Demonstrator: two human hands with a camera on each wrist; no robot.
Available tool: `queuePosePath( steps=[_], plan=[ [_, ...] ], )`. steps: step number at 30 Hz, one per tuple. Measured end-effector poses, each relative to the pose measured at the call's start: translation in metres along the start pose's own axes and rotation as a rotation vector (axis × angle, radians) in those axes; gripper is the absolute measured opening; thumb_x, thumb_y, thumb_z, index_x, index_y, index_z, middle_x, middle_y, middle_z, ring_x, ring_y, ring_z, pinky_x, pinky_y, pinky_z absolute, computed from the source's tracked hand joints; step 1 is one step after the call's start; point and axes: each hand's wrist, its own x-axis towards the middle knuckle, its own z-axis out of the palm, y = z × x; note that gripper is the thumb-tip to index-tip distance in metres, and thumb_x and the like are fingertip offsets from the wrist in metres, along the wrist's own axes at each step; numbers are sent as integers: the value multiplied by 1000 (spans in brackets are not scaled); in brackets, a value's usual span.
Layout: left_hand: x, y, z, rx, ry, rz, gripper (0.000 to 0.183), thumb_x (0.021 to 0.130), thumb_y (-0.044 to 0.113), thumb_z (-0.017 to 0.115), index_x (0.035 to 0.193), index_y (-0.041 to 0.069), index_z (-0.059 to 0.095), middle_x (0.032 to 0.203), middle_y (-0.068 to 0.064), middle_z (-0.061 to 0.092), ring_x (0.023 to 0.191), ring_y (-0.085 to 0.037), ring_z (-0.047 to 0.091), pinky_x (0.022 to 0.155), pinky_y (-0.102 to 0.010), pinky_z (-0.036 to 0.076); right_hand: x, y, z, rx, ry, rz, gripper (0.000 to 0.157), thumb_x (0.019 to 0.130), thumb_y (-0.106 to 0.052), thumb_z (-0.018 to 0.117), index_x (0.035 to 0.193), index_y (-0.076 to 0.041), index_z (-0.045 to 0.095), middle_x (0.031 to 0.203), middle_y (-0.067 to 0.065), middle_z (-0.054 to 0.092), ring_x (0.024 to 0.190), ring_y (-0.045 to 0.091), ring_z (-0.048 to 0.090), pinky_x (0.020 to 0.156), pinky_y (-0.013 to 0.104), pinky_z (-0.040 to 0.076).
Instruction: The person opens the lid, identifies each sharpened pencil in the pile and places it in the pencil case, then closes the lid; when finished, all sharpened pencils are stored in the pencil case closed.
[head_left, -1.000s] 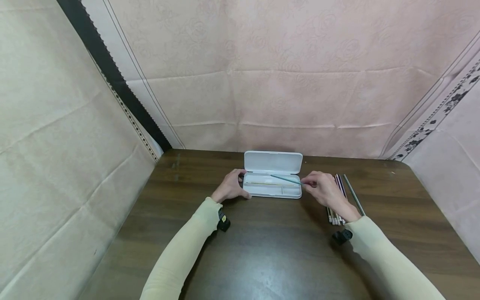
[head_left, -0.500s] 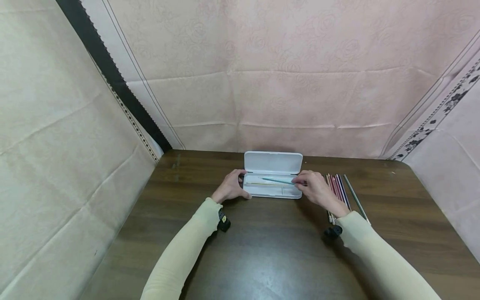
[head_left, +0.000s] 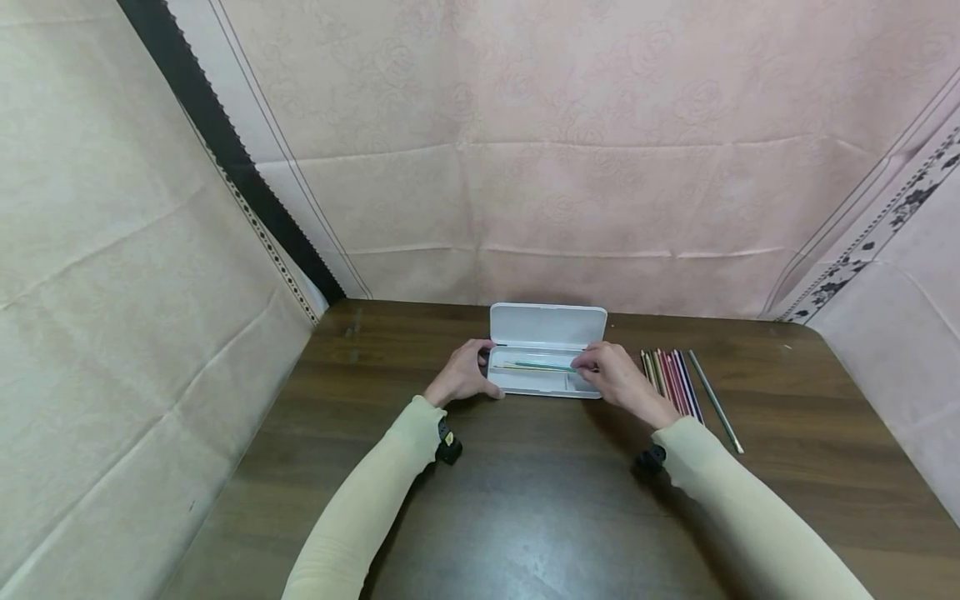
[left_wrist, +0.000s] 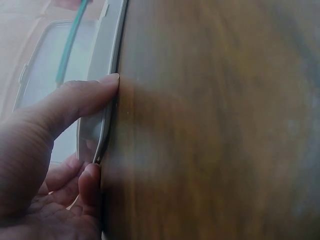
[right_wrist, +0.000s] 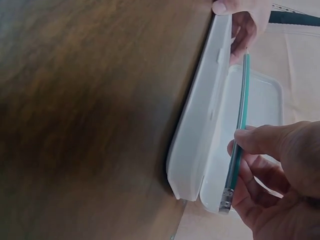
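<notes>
An open white pencil case [head_left: 525, 384] stands near the back of the table, its lid [head_left: 547, 325] tilted back. My left hand [head_left: 462, 372] grips the left end, thumb along the front wall and fingers round the far side. Over the tray, my right hand [head_left: 613, 375] pinches a green pencil [right_wrist: 245, 95] near its eraser end between thumb and fingers. The sharpened tip points left, toward my left hand. A thin yellowish pencil [head_left: 512, 367] lies lengthwise inside the case, partly hidden behind the right hand's fingers.
Right of the case, several coloured pencils [head_left: 673, 379] lie side by side on the brown wooden table [head_left: 510, 500], partly under the right forearm. A single greenish pencil [head_left: 716, 402] lies slanted just beyond them. Light patterned cloth [head_left: 555, 200] hangs behind the table.
My right hand has moved left with the green pencil, bringing it farther over the tray and lining it up with the case's length. The left hand has stayed at the case's end.
</notes>
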Motion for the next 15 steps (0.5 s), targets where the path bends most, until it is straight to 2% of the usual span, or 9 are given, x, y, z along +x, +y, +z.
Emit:
queuePosePath(
  steps=[6, 15],
  plan=[
    [0, 0, 0, -12, -4, 6, 96, 77, 20, 100, 159, 12, 50, 159, -13, 54, 141, -31, 58, 119, -50, 51, 4, 0, 5, -7, -20, 9, 16, 98, 7, 73, 108, 3, 84, 102, 17, 80, 86, 23, 68, 84, 47, 64],
    [-2, 1, 0, -21, -5, 4, 97, 77, 19, 100, 160, 12, 50, 159, -13, 54, 141, -32, 57, 119, -51, 51, 14, 0, 9, 7, -42, 12, 16, 98, 6, 72, 109, 3, 84, 102, 17, 80, 83, 21, 67, 85, 48, 65]
  ],
)
